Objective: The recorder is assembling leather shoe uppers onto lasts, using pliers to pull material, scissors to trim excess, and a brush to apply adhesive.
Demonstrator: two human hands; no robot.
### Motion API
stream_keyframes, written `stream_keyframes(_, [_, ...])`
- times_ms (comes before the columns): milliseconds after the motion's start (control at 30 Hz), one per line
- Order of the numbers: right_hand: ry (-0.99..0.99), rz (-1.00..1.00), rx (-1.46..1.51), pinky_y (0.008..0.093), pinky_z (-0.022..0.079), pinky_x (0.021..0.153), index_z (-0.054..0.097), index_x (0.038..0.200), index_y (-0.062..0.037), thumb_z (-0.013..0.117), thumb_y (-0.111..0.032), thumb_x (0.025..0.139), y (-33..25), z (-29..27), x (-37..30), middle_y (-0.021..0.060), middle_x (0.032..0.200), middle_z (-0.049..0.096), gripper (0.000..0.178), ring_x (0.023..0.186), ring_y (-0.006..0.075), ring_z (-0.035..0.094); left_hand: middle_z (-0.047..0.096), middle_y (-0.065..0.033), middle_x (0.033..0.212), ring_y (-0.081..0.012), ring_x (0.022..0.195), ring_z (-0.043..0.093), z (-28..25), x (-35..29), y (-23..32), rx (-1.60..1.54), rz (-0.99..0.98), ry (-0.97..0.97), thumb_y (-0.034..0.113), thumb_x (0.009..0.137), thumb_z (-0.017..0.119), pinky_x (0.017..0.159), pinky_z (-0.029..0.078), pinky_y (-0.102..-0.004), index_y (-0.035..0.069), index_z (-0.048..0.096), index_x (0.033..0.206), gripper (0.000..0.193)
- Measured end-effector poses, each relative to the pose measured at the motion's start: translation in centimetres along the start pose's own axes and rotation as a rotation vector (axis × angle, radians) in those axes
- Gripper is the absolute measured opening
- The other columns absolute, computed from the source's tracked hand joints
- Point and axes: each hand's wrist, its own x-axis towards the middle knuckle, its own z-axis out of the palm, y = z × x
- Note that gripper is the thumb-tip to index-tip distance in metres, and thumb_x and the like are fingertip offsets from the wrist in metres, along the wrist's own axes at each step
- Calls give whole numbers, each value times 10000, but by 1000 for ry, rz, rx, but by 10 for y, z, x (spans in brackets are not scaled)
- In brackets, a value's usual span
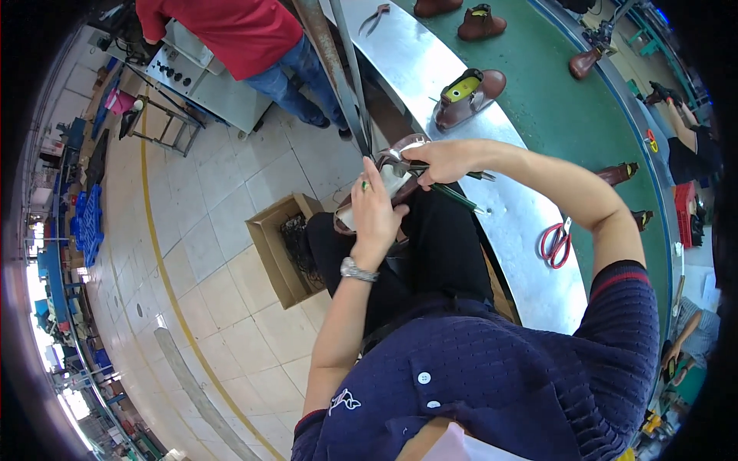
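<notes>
Hands (374,206) (444,160) cover most of brown shoe (405,144) (pliers (453,196) partly hidden).

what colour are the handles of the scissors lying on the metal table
Red; the scissors lie on the metal table, seen best in the head view.

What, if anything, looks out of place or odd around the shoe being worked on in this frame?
Nothing stands out. The left hand steadies a brown shoe on the lap while the right hand works a tool against it. Red scissors lie flat on the metal bench, and the cardboard box sits upright on the floor.
</notes>
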Motion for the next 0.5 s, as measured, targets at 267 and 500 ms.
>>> stream_keyframes(267, [452, -45, 126, 425, 498, 563, 292, 1388, -14, 537, -137, 943, 18, 81, -24, 200, 705, 629, 523, 614, 332, 638, 566, -180, 1239, -328, 1200, 489, 12, -10, 6, -29, 35, 113, 80, 618, 816, 1031, 374, -412, -37, 392, 1376, 876])
stream_keyframes(500, [620, -155, 63, 506, 460, 612, 311, 1370, 16, 574, -124, 910, 27, 93, -30, 266, 769, 629, 548, 679, 451, 607, 541, -188, 1276, -326, 1222, 480, 17, -14, 6, -53, 64, 149, 89, 666, 783, 1053, 368, -422, -54, 444, 1328, 757])
